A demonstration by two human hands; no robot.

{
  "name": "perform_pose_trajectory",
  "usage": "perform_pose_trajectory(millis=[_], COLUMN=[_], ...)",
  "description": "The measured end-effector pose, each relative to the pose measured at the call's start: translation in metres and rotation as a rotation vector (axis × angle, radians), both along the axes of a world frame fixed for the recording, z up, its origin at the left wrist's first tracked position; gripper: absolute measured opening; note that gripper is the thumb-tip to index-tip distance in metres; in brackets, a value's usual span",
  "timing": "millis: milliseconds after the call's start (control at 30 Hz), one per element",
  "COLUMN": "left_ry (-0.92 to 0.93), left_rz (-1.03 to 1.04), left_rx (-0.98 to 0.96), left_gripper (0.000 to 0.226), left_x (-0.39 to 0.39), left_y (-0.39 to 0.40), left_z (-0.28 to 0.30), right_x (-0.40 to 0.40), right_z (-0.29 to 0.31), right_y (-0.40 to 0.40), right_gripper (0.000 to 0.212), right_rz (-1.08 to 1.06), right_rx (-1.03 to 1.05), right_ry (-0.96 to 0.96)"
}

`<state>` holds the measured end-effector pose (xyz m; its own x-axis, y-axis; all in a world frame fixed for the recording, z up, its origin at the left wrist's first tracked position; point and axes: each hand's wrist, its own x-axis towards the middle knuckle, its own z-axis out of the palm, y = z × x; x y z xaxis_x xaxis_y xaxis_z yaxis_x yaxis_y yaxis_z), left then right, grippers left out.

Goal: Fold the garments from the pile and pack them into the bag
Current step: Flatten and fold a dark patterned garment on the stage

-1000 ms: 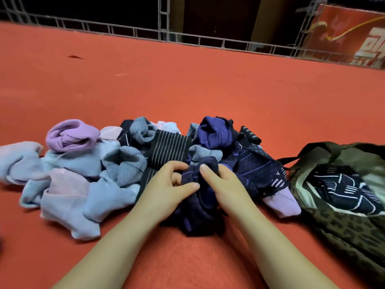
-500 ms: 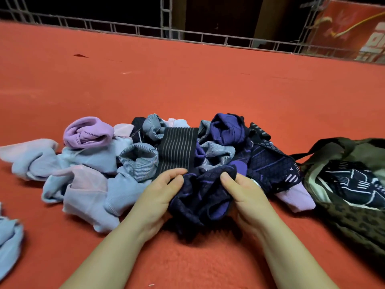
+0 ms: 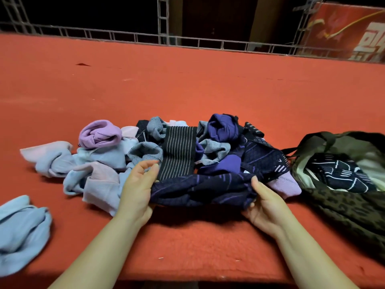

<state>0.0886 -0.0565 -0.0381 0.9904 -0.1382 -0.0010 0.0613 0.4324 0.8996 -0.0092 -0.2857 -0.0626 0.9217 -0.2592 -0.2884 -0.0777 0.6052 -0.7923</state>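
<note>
A dark navy garment with purple lines (image 3: pixel 200 190) is stretched sideways between my hands, just in front of the pile (image 3: pixel 145 151) of lilac, pale blue, grey and navy garments. My left hand (image 3: pixel 138 184) grips its left end, my right hand (image 3: pixel 263 201) grips its right end. An olive leopard-print bag (image 3: pixel 341 207) lies open at the right. Inside it lies a navy garment with white lines (image 3: pixel 341 174).
Everything lies on a red felt-covered table (image 3: pixel 187 90). A loose pale blue garment (image 3: pixel 23 230) sits at the near left. A metal truss rail (image 3: pixel 187 41) runs along the far edge, with a red banner (image 3: pixel 350 30) behind at the right.
My hands have moved apart, pulling the bunched navy garment out into a wide band. The view has shifted slightly, bringing the loose blue garment at the left into sight.
</note>
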Motion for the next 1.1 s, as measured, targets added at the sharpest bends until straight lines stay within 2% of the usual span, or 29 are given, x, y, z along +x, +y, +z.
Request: perform_pose_trajectory(millis=[67, 133, 200, 267, 333, 400, 467, 567, 667, 733, 800, 833, 900, 933, 1000, 1033, 1100], left_ry=[-0.052, -0.160, -0.242, -0.224, -0.172, -0.198, -0.264, -0.245, -0.248, -0.234, -0.117, -0.037, 0.086, 0.076, -0.133, -0.226, -0.276], left_rz=[0.068, 0.064, -0.075, -0.238, -0.318, -0.342, -0.290, -0.053, 0.140, 0.149, 0.005, -0.120, -0.358, -0.428, -0.510, -0.507, -0.392], left_rx=[0.126, 0.373, 0.687, 1.045, 1.148, 1.076, 0.879, 0.514, 0.300, 0.189, 0.101, 0.108, 0.247, 0.378, 0.669, 0.721, 0.575], left_gripper=[0.018, 0.016, 0.013, 0.025, 0.035, 0.029, 0.016, 0.025, 0.026, 0.024, 0.018, 0.024, 0.063, 0.079, 0.106, 0.108, 0.088], left_x=[0.008, 0.010, 0.009, 0.006, 0.007, 0.010, 0.010, 0.009, 0.000, -0.006, -0.006, -0.004, 0.000, -0.003, -0.014, -0.020, -0.026], left_y=[0.014, 0.022, 0.021, 0.017, 0.015, 0.012, 0.009, 0.013, 0.017, 0.016, 0.015, 0.016, 0.019, 0.021, 0.024, 0.024, 0.025], left_z=[-0.007, -0.012, -0.015, -0.012, -0.008, -0.006, -0.007, -0.004, 0.002, 0.007, 0.012, 0.013, 0.011, 0.007, -0.010, -0.016, -0.018], right_x=[0.000, 0.002, 0.007, 0.010, 0.010, 0.009, 0.005, -0.001, -0.007, -0.008, -0.009, -0.009, -0.012, -0.013, -0.016, -0.019, -0.022], right_z=[0.001, 0.003, 0.003, 0.007, 0.009, 0.010, 0.012, 0.015, 0.018, 0.016, 0.016, 0.018, 0.015, 0.011, 0.005, 0.004, 0.010], right_y=[-0.003, -0.001, 0.005, 0.011, 0.012, 0.014, 0.017, 0.011, 0.006, 0.008, 0.009, 0.008, 0.001, -0.003, -0.007, -0.009, -0.011], right_gripper=[0.036, 0.024, 0.025, 0.036, 0.042, 0.033, 0.027, 0.027, 0.032, 0.031, 0.033, 0.034, 0.033, 0.032, 0.030, 0.029, 0.032], right_rz=[-0.079, -0.111, -0.110, -0.069, -0.053, -0.095, -0.179, -0.379, -0.499, -0.507, -0.504, -0.500, -0.430, -0.371, -0.270, -0.237, -0.189], right_rx=[0.028, -0.173, -0.518, -0.858, -1.067, -1.173, -1.214, -1.142, -1.051, -0.975, -0.887, -0.876, -0.945, -0.989, -1.030, -1.030, -1.069], right_ry=[0.043, 0.079, 0.120, 0.179, 0.192, 0.146, 0.092, 0.041, 0.030, 0.035, 0.055, 0.078, 0.168, 0.215, 0.310, 0.334, 0.344])
